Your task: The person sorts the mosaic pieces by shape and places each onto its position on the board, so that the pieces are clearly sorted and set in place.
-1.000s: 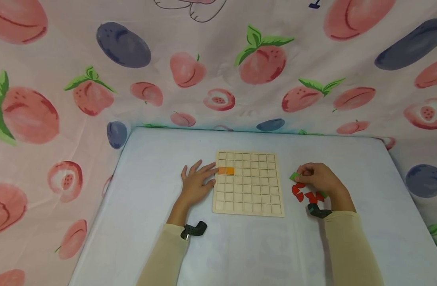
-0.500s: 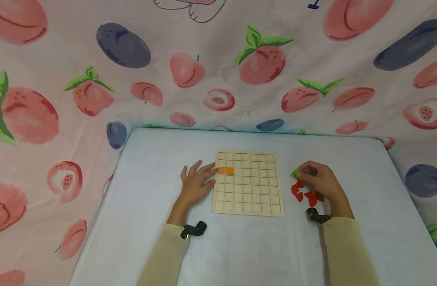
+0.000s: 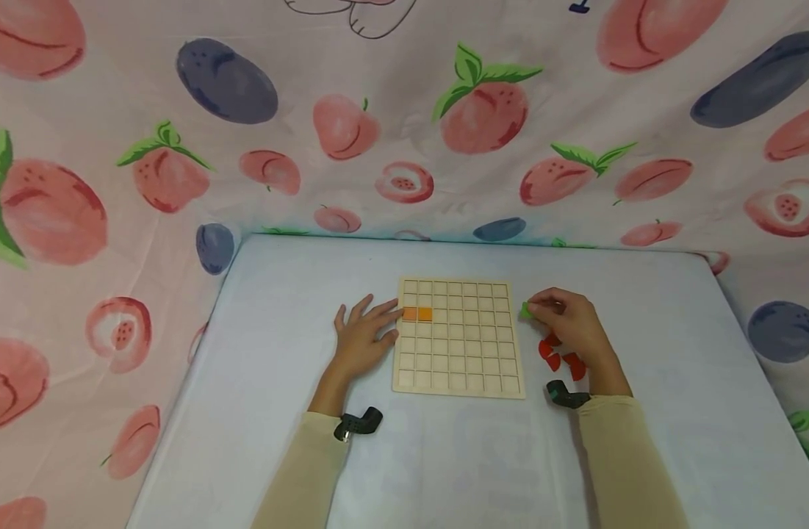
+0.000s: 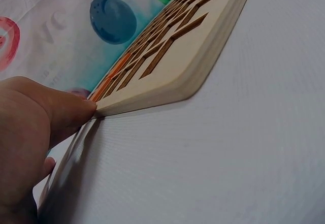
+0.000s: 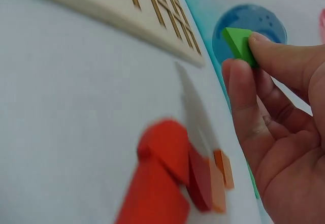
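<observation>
A wooden grid board (image 3: 470,345) lies flat on the table, two orange squares (image 3: 425,314) side by side in cells at its left. My left hand (image 3: 362,344) has its fingers spread, with fingertips touching the board's left edge. The left wrist view shows the thumb (image 4: 76,109) against the board's side. Just right of the board, my right hand (image 3: 572,323) pinches a green block with slanted sides (image 5: 239,43) between thumb and fingers, raised above the table. Several red curved-edged pieces (image 3: 577,365) lie below that hand, which partly hides the pile.
Orange blocks (image 5: 217,183) lie behind the red pieces in the right wrist view, with a sliver of green beside the palm. A white cloth (image 3: 444,463) covers the table. Fruit-print fabric (image 3: 404,132) hangs behind it.
My right hand has lifted the green block from beside the red pieces and moved left and away from me, toward the board. My left hand stays in place.
</observation>
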The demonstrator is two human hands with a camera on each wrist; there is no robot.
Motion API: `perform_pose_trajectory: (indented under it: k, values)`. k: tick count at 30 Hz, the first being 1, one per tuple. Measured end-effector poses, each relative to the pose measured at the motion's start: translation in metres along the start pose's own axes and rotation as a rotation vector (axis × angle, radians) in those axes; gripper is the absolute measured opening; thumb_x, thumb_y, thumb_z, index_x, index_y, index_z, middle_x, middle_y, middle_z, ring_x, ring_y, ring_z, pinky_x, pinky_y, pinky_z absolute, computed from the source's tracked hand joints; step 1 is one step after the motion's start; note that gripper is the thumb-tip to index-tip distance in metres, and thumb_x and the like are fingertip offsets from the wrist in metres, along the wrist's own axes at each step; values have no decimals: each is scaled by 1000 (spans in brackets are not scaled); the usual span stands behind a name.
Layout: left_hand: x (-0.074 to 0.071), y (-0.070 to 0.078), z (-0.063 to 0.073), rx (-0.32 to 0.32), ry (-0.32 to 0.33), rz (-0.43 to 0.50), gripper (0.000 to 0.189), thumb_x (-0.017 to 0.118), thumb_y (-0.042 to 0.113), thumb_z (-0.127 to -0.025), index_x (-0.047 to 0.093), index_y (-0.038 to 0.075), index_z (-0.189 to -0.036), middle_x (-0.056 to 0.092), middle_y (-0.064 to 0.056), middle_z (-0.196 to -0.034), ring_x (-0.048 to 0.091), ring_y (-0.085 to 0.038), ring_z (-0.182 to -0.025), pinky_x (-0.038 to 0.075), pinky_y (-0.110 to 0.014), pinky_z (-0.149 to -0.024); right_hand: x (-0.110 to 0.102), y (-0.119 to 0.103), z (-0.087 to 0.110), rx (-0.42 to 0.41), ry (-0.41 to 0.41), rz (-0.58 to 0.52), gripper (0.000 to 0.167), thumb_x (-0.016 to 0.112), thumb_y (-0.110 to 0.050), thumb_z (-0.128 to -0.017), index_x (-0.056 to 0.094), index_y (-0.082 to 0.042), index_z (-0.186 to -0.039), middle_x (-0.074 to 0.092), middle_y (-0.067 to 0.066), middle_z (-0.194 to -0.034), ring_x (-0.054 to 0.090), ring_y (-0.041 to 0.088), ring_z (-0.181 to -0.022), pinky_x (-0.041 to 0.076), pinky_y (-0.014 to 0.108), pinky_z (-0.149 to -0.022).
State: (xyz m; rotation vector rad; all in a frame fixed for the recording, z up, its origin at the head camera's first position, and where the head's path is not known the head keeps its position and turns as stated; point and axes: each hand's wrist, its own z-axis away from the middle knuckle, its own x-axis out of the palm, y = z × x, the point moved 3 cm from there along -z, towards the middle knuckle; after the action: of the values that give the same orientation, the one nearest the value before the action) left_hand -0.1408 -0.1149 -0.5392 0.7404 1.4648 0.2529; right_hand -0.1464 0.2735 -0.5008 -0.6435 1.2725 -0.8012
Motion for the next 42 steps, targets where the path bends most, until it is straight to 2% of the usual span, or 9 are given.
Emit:
perform_pose_trajectory:
  k: [5,8,11,15,19,26,29,34,42]
  values:
    - [1,-1,-1,-3,-7,5,43,62,30,-99,62,29,-142,50,12,-156,22,-28,-157,-4,-66,-120,11,-8,-6,-100,9,22,24,70,-29,-98,73,-15,-117,74,10,-110,64,12,-90,54,27,-68]
    - [1,0,-1,-4,-5,3,43,62,30,-99,62,29,-142,50,12,-156,22,-27,-157,-5,-66,-120,17,-12,-9,-123,7,17,23,71,-24,-97,73,-15,-118,73,9,-109,65,9,-92,51,21,-76]
    - [0,0,-2,-2,1,-1,43,63,30,-99,63,29,-141,50,12,-156,23,-27,-157,-4,-66,-120,24,-16,-12,-129,-7,-13,24,72,-23,-96,73,-14,-119,72,8,-110,66,9,-94,51,20,-81]
    - [-1,0,-3,-5,-4,-4,43,63,30,-99,62,30,-142,49,12,-156,22,-27,-157,-5,-66,-120,31,-21,-16,-118,-22,-65,25,75,-21,-94,72,-11,-117,72,10,-110,66,10,-90,53,21,-78]
    - [0,0,-3,-8,-7,-3,44,62,30,-99,61,30,-142,49,12,-157,22,-27,-157,-5,-66,-121,38,-25,-19,-70,-44,-147,27,76,-19,-91,71,-5,-114,70,9,-103,65,10,-84,53,22,-75]
    - [0,1,-1,-1,8,6,43,63,29,-98,63,28,-141,52,10,-155,24,-29,-156,-4,-67,-120,55,-38,-19,-37,-95,-227,29,75,-18,-92,69,-2,-116,67,13,-103,69,14,-85,58,24,-79]
    - [0,1,0,-10,2,5,43,63,29,-98,62,29,-142,51,11,-156,23,-28,-157,-4,-66,-120,65,-41,-23,-46,-140,-275,25,73,-12,-92,67,1,-113,67,15,-98,70,17,-77,61,27,-74]
    - [-1,2,2,-12,4,8,43,63,29,-98,63,28,-141,51,11,-155,23,-29,-156,-4,-67,-120,77,-46,-28,-57,-174,-334,21,72,-6,-91,62,4,-107,64,10,-87,65,17,-69,61,32,-64]
    - [-2,3,2,10,25,5,42,64,29,-97,65,26,-139,53,8,-154,26,-30,-155,-2,-68,-119,95,-52,-30,-55,-205,-319,23,75,-14,-92,65,-1,-107,67,9,-90,64,17,-71,60,31,-63]
